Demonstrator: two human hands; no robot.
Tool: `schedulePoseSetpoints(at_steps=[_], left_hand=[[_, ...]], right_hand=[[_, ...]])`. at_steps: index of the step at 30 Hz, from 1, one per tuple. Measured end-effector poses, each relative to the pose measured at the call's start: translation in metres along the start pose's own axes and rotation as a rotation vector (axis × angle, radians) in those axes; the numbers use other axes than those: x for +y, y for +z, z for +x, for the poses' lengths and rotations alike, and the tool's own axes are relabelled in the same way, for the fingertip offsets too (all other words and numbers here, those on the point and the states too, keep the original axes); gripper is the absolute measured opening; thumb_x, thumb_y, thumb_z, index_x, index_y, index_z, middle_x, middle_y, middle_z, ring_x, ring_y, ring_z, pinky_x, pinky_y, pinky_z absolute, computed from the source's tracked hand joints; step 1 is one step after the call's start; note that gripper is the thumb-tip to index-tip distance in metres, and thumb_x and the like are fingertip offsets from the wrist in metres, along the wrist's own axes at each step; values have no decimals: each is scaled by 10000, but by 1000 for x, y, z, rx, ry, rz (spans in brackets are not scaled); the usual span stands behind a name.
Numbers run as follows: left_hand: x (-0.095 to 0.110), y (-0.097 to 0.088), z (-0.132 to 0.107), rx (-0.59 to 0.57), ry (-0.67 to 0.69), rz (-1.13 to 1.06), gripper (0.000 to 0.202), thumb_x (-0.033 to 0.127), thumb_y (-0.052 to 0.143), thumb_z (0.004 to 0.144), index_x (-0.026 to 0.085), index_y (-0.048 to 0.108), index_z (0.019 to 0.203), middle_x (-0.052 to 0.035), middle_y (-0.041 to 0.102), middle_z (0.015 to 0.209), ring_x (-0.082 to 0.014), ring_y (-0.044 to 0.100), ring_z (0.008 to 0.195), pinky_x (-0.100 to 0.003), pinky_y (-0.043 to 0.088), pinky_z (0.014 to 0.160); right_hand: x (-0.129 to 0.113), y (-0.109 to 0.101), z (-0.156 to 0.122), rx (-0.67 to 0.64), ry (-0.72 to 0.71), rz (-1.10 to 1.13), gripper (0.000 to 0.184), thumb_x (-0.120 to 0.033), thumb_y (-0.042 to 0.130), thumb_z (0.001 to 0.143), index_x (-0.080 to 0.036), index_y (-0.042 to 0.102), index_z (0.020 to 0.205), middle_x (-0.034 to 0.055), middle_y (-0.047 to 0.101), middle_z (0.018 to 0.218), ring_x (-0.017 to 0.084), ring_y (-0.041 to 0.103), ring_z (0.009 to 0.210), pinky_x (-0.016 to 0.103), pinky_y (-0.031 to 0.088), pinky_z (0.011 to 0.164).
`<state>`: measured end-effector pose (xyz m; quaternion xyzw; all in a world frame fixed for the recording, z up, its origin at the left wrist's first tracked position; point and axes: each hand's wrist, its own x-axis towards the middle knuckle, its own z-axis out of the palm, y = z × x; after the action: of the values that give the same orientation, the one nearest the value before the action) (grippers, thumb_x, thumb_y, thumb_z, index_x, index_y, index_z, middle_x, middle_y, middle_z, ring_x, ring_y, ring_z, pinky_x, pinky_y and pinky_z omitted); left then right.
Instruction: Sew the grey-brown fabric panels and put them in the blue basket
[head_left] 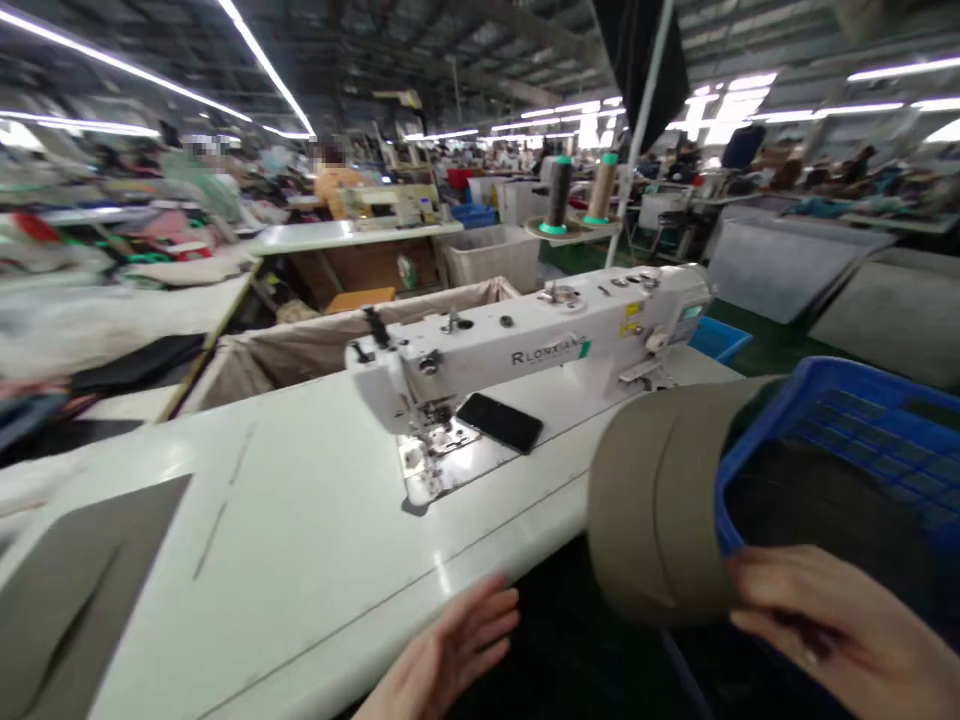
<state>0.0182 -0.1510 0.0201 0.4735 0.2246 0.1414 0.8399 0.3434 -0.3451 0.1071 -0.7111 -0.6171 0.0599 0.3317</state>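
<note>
Two hands point(442, 650) point(832, 630), one sewing machine point(517, 350), one phone point(500, 421), two thread cones point(559, 195) point(601, 188).

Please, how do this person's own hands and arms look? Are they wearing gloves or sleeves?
The left hand and the right hand are both bare, with no gloves. The left wrist is bare too. No sleeve or cuff shows on either arm, because the picture's lower edge cuts off the arms.

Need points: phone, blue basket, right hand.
phone point(500, 422): head view, on its dark upper face.
blue basket point(862, 418): head view, on its mesh wall.
right hand point(817, 625): head view, on the back of the hand.
</note>
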Motion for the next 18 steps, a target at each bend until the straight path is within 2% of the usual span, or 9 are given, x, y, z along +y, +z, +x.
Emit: schedulePoseSetpoints(at_steps=[2, 4, 6, 9, 12, 13, 15, 17, 18], left_hand=[[-8, 0, 6, 27, 87, -250, 809, 762, 445, 812, 194, 481, 1386, -155, 519, 1379, -379, 484, 1266, -571, 352, 1085], [-7, -10, 5, 223, 181, -359, 676, 664, 521, 846, 177, 548, 1314, -153, 588, 1298, -352, 547, 1208, -520, 407, 1056], [1, -27, -6, 451, 206, -289, 547, 479, 616, 869, 180, 534, 1320, -139, 618, 1259, -325, 581, 1173, -470, 444, 1036], [18, -58, -25, 765, 236, 138, 753, 366, 668, 851, 246, 281, 1485, -131, 533, 1369, -325, 535, 1234, -489, 439, 1046], [28, -89, -33, 1036, 355, 921, 800, 338, 608, 890, 306, 122, 1523, -103, 283, 1547, -322, 306, 1404, -538, 296, 1140], [30, -97, -33, 995, 374, 1196, 725, 298, 550, 922, 321, 140, 1520, -76, 222, 1573, -308, 242, 1432, -535, 250, 1162], [33, -110, -31, 709, 341, 1599, 582, 214, 406, 972, 350, 212, 1503, -18, 207, 1580, -258, 223, 1444, -491, 226, 1185], [37, -116, -29, 451, 263, 1762, 536, 217, 349, 993, 369, 233, 1494, 11, 275, 1557, -219, 293, 1420, -440, 274, 1175], [40, -117, -28, 399, 234, 1790, 526, 261, 363, 999, 363, 227, 1496, 9, 289, 1552, -218, 311, 1411, -428, 294, 1167]], right_hand=[[-24, 50, 9, -203, 39, 152, 155, -394, 604, 868, -245, 640, 845, -1, 628, 698, 131, 579, 612, 192, 456, 552], [-42, 98, 16, -423, 119, 289, 222, -409, 508, 928, -226, 578, 826, -30, 562, 644, 102, 516, 570, 172, 406, 517], [-55, 137, 24, -619, 121, 402, 246, -426, 483, 940, -214, 527, 821, -55, 498, 606, 87, 464, 547, 168, 361, 499], [-64, 175, 47, -743, -11, 413, 225, -398, 480, 943, -209, 535, 833, -56, 524, 630, 93, 496, 582, 186, 358, 546], [-65, 198, 92, -628, -160, 257, 157, -242, 454, 936, -228, 594, 1006, -12, 666, 891, 135, 612, 789, 223, 424, 704], [-64, 205, 110, -574, -205, 179, 252, -191, 449, 917, -240, 580, 1127, 7, 674, 1049, 156, 627, 887, 243, 439, 760], [-63, 221, 149, -510, -296, 1, 486, -147, 441, 888, -270, 461, 1357, 33, 561, 1351, 196, 619, 1033, 289, 461, 827], [-61, 234, 182, -496, -371, -168, 609, -154, 435, 886, -312, 334, 1466, 23, 404, 1502, 218, 622, 1058, 325, 489, 823], [-60, 240, 195, -501, -400, -232, 632, -164, 441, 886, -331, 308, 1481, 11, 369, 1523, 220, 637, 1031, 335, 503, 806]])
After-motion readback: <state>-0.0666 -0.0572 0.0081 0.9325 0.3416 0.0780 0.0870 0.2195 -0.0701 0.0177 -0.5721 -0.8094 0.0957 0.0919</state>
